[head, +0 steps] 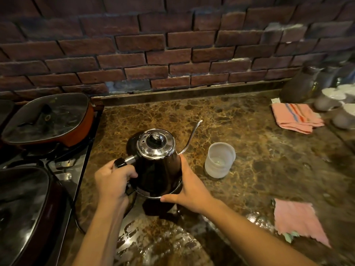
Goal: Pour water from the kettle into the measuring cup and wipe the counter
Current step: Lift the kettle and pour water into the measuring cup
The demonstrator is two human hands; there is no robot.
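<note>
A dark gooseneck kettle point(155, 169) with a chrome lid stands in the middle of the brown marble counter point(259, 150), its thin spout pointing up and right. My left hand point(113, 181) is closed around the kettle's black handle on the left. Against the kettle's right side and lower rim rests my right hand point(189, 189), palm on the body. A translucent white measuring cup point(219, 160) stands upright just right of the kettle, apart from it, with only a trace of liquid at its bottom. A pink cloth point(297, 221) lies flat at the front right.
A stove at the left carries an orange pan with a glass lid point(48, 120) and a dark lidded pan point(23, 208). A folded pink striped towel point(295, 118) lies at the back right beside white cups point(334, 98) and a dark jar point(299, 87). A brick wall backs the counter.
</note>
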